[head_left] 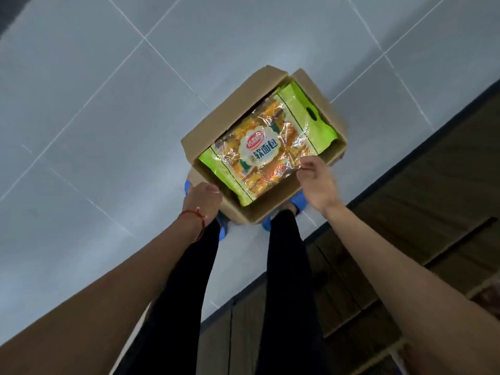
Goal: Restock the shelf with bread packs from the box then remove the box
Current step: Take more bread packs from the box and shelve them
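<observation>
Your left hand sits with fingers curled at the near left corner of the box; you cannot tell whether it actually grips the cardboard. Your right hand reaches over the near right side, its fingertips pinching the clear wrapper at the edge of the bread pack. The pack lies flat inside the open box, between your hands and just beyond them. The box stands on the tiled floor at your feet, beside a dark wooden unit.
</observation>
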